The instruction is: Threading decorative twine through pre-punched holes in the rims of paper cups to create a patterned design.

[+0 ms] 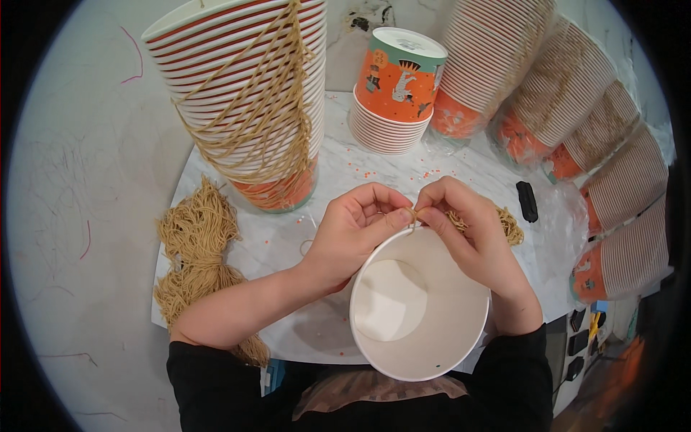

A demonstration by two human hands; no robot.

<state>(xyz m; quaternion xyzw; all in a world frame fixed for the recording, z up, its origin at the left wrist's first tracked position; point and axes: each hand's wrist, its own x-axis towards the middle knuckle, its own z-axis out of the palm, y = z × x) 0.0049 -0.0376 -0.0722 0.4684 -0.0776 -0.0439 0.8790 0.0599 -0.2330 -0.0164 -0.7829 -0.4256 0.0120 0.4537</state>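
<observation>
A white-lined paper bucket [453,317] stands tilted in front of my body, its wide mouth facing me. At its far rim my left hand [367,219] and my right hand [464,223] meet, fingertips closed in a pinch on a thin tan cord [412,219]. The cord passes at the rim; whether it is knotted there I cannot tell. Behind my right hand lies a small bunch of tan cords [511,227], partly hidden by it. Beside my left forearm rests a large tied bundle of tan cords [198,237], its lower end partly covered by that arm.
A tall stack of nested buckets [245,93] with tan cords draped over it rises at the far left. Behind my hands stands a shorter stack [392,122], topped by an upturned orange bucket [403,79]. Several plastic-wrapped stacks [561,79] line the right, near a black object [527,201].
</observation>
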